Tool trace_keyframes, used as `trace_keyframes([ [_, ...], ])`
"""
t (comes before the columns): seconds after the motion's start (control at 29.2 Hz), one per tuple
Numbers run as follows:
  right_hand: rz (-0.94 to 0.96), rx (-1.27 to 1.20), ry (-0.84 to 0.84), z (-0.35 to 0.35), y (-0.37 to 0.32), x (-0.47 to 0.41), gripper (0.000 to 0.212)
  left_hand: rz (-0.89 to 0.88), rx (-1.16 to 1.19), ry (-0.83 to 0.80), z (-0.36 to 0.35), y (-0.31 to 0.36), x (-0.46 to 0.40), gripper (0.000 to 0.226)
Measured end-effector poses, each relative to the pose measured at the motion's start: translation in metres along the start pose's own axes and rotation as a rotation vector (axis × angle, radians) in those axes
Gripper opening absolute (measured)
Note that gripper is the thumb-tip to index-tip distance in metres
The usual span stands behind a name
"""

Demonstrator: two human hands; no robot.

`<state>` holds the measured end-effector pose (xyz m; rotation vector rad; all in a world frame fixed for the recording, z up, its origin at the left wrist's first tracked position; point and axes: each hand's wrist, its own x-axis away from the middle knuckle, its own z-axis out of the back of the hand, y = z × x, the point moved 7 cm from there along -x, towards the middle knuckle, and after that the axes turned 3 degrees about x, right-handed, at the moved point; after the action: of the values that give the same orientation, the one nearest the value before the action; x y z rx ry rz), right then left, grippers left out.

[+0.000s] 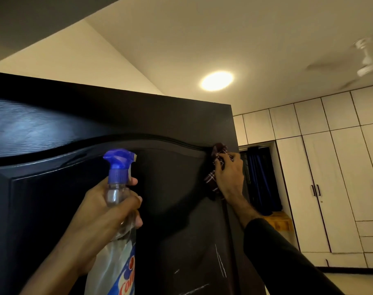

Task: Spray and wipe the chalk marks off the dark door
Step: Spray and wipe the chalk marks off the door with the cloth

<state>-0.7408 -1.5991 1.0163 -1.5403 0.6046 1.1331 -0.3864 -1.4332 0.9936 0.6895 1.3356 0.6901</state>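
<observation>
We had the spray bottle (pixel 117 220) gripped upright in our left hand (pixel 105 218), fingers wrapped around its clear neck and one finger up by the blue trigger head (pixel 119 161), nozzle facing the dark door (pixel 75 209). Our right hand (pixel 229 177) was closed on the maroon checked cloth (pixel 217 154), pressing it against the door's upper right, where the curved moulding of the raised panel meets the vertical frame strip. The chalk marks (pixel 220 264) that we could see lay well below that spot: thin pale strokes running mostly up and down along the right side of the panel, with a short dash (pixel 176 271) to their left and a faint line near the bottom of the view. They sat straight down from our right hand and to the right of the bottle, so we judged the cloth hand the nearer one, and the wipe would need to travel downward along the strokes' long axis. Whether that area was already wet, we could not tell.
</observation>
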Motion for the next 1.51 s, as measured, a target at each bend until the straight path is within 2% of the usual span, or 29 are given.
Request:
trace_keyframes([
  [0.17,-0.325,-0.002,0.002,-0.001,0.064,0.016,0.029,0.013,0.012,-0.014,-0.001,-0.002,0.002,0.033],
  [0.27,-0.344,-0.04,0.031,-0.004,0.064,0.021,0.03,0.006,0.003,-0.006,-0.001,-0.002,0.001,0.032],
  [0.38,-0.185,-0.096,0.053,-0.006,0.027,0.018,0.029,0.011,0.006,0.006,0.002,-0.005,0.001,0.033],
  [0.55,0.166,-0.148,-0.006,-0.015,-0.058,0.047,0.034,0.031,0.01,0.012,0.007,-0.018,0.005,0.029],
  [0.65,0.433,-0.07,-0.032,-0.019,-0.099,0.095,0.036,0.047,0.018,0.01,0.009,-0.028,0.011,0.028],
  [0.75,0.777,-0.032,-0.01,-0.024,-0.125,0.159,0.031,0.03,0.009,0.012,0.014,-0.035,0.017,0.026],
  [0.86,1.066,0.009,-0.072,-0.03,-0.141,0.205,0.03,0.022,-0.011,0.022,0.023,-0.041,0.024,0.025],
  [0.92,0.993,0.008,-0.059,-0.026,-0.146,0.191,0.029,0.03,-0.009,0.025,0.031,-0.045,0.03,0.024],
  [1.06,0.434,-0.027,0.003,-0.014,-0.134,0.128,0.031,0.032,-0.04,0.044,0.045,-0.051,0.043,0.025],
  [1.13,0.381,-0.01,0.01,-0.016,-0.14,0.127,0.033,0.036,-0.058,0.064,0.053,-0.054,0.05,0.025],
  [1.2,0.479,-0.005,-0.007,-0.019,-0.156,0.149,0.033,0.039,-0.073,0.093,0.062,-0.058,0.059,0.025],
  [1.34,0.792,-0.05,-0.052,-0.024,-0.192,0.229,0.03,0.046,-0.095,0.147,0.08,-0.063,0.076,0.026],
  [1.44,1.059,-0.059,-0.115,-0.03,-0.214,0.302,0.027,0.058,-0.109,0.156,0.093,-0.068,0.089,0.027],
  [1.51,1.156,-0.024,-0.157,-0.035,-0.22,0.325,0.029,0.067,-0.108,0.144,0.101,-0.072,0.097,0.028],
])
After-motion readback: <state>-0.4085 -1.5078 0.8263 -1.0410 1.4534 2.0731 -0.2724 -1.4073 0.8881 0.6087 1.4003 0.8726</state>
